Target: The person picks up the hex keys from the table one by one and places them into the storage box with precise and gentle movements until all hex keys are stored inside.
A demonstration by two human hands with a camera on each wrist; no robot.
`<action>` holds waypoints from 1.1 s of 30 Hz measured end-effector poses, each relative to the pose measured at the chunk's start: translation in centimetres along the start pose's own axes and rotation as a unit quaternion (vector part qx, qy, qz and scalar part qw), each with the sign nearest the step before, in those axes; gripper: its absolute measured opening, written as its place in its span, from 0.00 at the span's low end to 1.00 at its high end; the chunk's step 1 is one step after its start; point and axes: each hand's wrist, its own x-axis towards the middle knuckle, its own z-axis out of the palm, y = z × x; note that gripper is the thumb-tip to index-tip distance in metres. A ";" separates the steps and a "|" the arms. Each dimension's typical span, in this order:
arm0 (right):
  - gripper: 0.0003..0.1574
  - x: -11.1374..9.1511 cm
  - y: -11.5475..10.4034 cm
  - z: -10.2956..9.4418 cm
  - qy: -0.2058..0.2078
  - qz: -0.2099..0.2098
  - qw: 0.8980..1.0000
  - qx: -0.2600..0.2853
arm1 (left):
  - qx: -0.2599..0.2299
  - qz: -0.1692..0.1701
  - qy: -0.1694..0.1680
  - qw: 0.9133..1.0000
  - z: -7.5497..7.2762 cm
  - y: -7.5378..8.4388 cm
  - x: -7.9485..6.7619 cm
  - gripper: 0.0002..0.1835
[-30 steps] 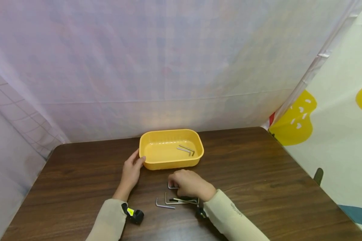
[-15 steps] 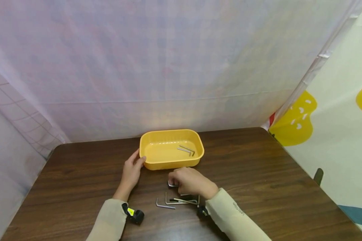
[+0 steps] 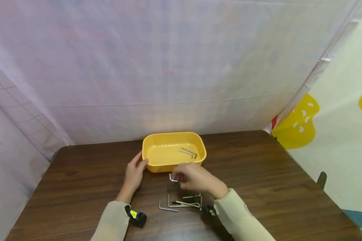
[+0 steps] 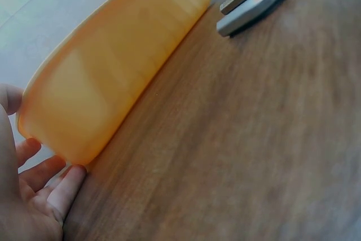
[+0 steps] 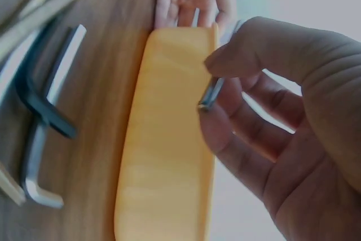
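My left hand [image 3: 134, 175] holds the front left corner of a yellow plastic tray [image 3: 161, 168], its thumb at the rim and the fingers along the outer wall. Two hex keys [image 3: 186, 152] lie inside the tray at the right. My right hand [image 3: 196, 177] pinches a silver hex key [image 3: 174, 180] between thumb and fingertips, raised off the table just in front of the tray; its short bent end sticks out to the left. The right wrist view shows one end of this hex key [image 5: 211, 94] below the thumb, with the tray wall behind.
Several silver and black hex keys [image 3: 185, 205] lie in a loose, overlapping group on the dark wooden table [image 3: 259, 174], nearer the person. Another single hex key [image 3: 168, 209] lies left of them. A pale cloth curtain [image 3: 169, 67] hangs right behind the tray.
My right hand has lifted a hex key from the table and moved slightly towards the tray, uncovering another hex key beneath. The left hand keeps its hold on the tray.
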 end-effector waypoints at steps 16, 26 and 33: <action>0.16 2.1 3.3 -3.2 0.000 0.043 0.999 0.008 | -0.006 -0.002 -0.001 1.000 -0.1 0.0 0.0 0.30; 0.17 3.6 5.1 -3.4 -0.019 0.108 0.994 0.015 | -0.001 0.017 0.017 1.000 0.2 0.1 -0.1 0.30; 0.17 4.3 6.7 -2.8 -0.018 0.139 0.990 0.023 | -0.013 0.004 0.002 1.000 0.3 0.1 0.2 0.29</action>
